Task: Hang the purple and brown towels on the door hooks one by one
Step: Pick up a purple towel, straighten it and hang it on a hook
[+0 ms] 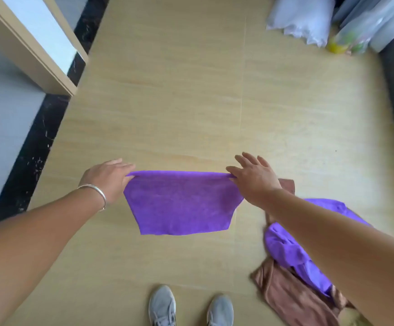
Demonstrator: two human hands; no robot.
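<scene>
Head view, looking down at a pale wood-look floor (179,102).

Centre of frame: purple towel (181,203) held up and spread flat, top edge stretched taut and level, lower edge hanging free above the floor. Left hand (107,180) at centre left, pinching the towel's upper left corner between thumb and fingertips, remaining fingers loosely extended; silver bangle (97,194) round that wrist. Right hand (253,177) at centre right, pinching the upper right corner with thumb and forefinger, other fingers splayed open and lifted clear of the cloth.

Lower right of frame: heap of more towels on the floor, partly hidden behind the right forearm. Second purple towel (290,250) crumpled on top, lying across a brown towel (292,300) whose folds spread toward the bottom edge; another strip of brown cloth (287,184) showing just past the right wrist. Whether the brown pieces belong to one towel or two, cannot tell.

Bottom centre: two grey sneakers (163,307), toes pointing up the frame, just below the held towel.

Upper left: pale wooden door frame (26,50) with a dark speckled threshold strip (36,142) running diagonally beside it. Upper right: white plastic bags (301,20) and a clear bag with yellow and green contents (346,41), blurred, well apart from the towels.
</scene>
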